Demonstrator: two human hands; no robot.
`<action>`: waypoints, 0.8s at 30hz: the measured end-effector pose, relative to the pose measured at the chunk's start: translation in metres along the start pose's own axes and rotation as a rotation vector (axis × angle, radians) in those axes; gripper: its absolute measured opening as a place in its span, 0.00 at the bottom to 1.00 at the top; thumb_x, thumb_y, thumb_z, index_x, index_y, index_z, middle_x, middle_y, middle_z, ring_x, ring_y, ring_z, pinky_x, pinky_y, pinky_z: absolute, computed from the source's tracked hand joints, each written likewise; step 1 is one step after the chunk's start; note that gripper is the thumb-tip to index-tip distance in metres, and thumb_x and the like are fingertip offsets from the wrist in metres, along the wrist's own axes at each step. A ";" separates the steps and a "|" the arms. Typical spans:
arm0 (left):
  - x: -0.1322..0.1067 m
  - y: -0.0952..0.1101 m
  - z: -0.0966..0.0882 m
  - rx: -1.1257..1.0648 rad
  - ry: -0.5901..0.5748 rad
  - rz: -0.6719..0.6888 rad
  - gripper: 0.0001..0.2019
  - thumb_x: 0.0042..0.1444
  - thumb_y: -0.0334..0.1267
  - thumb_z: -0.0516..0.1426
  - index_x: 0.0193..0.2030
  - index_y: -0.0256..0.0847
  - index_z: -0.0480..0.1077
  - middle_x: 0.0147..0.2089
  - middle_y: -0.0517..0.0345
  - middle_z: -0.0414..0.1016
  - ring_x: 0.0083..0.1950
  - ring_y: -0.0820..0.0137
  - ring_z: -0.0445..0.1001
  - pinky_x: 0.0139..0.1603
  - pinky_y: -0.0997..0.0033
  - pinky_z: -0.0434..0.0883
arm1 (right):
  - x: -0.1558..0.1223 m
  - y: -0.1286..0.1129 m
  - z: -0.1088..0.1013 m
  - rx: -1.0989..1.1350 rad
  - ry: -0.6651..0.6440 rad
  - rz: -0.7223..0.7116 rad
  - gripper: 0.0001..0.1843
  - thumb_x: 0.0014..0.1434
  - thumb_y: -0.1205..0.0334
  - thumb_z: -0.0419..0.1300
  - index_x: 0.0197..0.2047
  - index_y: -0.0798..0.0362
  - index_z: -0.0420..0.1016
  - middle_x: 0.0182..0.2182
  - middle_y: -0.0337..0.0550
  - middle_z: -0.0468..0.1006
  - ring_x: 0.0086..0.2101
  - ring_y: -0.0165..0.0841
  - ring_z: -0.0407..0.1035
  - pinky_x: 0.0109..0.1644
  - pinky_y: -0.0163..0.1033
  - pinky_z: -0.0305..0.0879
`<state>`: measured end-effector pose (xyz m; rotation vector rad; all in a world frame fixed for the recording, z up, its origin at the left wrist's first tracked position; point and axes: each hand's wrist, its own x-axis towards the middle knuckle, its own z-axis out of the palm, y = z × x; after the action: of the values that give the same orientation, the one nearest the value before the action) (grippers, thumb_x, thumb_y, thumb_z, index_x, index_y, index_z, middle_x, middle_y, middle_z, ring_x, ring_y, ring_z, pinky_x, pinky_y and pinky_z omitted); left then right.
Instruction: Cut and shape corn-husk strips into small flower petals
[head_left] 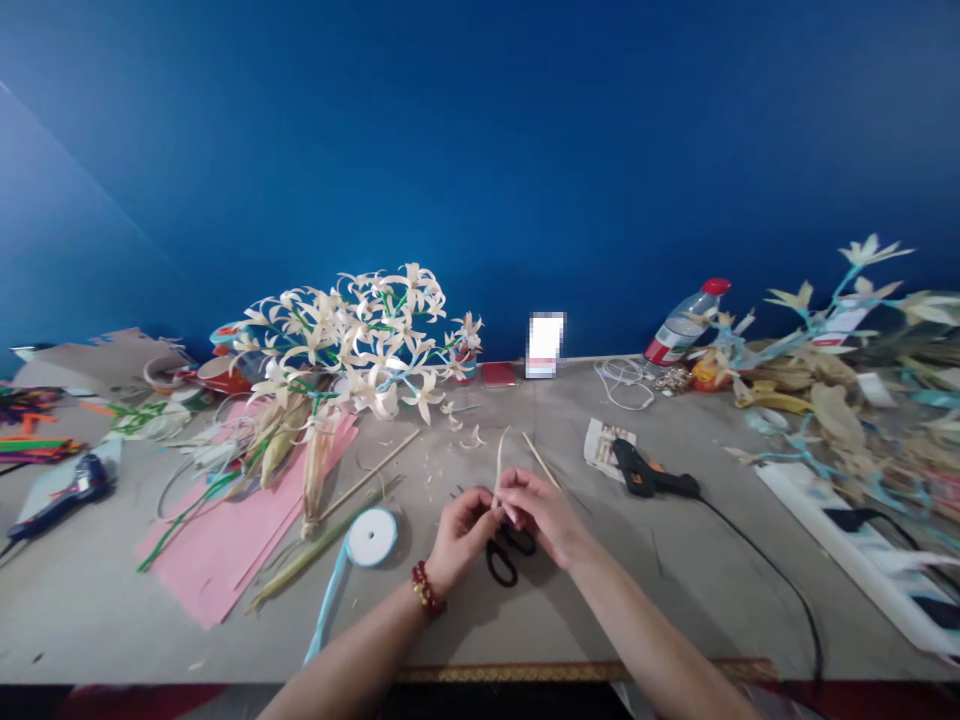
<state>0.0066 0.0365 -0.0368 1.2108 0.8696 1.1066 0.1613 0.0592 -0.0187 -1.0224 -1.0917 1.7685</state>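
Note:
Both hands meet over the middle of the table, fingers pinched together. My left hand (469, 530), with a red bead bracelet (426, 588) at the wrist, grips the lower end of a thin cream-coloured strip (500, 462), petal-like in shape. My right hand (541, 510) pinches the same strip from the other side. Its narrow tip points up and away from me. Scissors (502, 562) with black handles lie under the hands, blades mostly hidden. Left of them rests a roll of light blue tape (371, 537), its loose end trailing toward the front edge.
White artificial flowers (360, 340) stand back left, near pink paper (217, 540) and corn husks (319, 460). A black glue gun (649, 472) lies right, its cable running forward past a power strip (847, 560). Behind are a bottle (679, 330) and more flowers (795, 300). Thin sticks (540, 458) lie about.

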 end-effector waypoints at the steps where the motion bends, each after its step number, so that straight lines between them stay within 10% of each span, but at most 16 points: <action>1: 0.000 0.000 0.000 -0.012 -0.001 -0.012 0.15 0.58 0.48 0.60 0.31 0.37 0.69 0.26 0.60 0.69 0.27 0.75 0.65 0.31 0.75 0.63 | -0.001 0.000 0.000 -0.003 0.015 -0.006 0.11 0.54 0.55 0.64 0.30 0.53 0.68 0.18 0.30 0.65 0.20 0.24 0.56 0.26 0.31 0.51; 12: 0.007 0.001 -0.009 0.109 0.004 0.116 0.11 0.59 0.43 0.60 0.32 0.38 0.72 0.34 0.56 0.70 0.38 0.69 0.69 0.43 0.69 0.66 | -0.008 -0.003 0.000 -0.238 0.065 -0.077 0.13 0.58 0.51 0.61 0.33 0.52 0.68 0.20 0.31 0.65 0.22 0.27 0.59 0.28 0.33 0.55; 24: 0.013 -0.003 -0.012 -0.281 0.202 -0.090 0.12 0.51 0.43 0.65 0.31 0.38 0.70 0.27 0.61 0.71 0.28 0.75 0.68 0.34 0.75 0.66 | -0.060 0.026 -0.002 -1.480 0.147 -0.187 0.09 0.56 0.59 0.63 0.41 0.49 0.72 0.40 0.47 0.78 0.36 0.42 0.74 0.34 0.39 0.61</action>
<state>-0.0006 0.0519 -0.0408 0.8314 0.8780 1.2458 0.1789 -0.0030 -0.0302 -1.6922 -2.3340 0.4720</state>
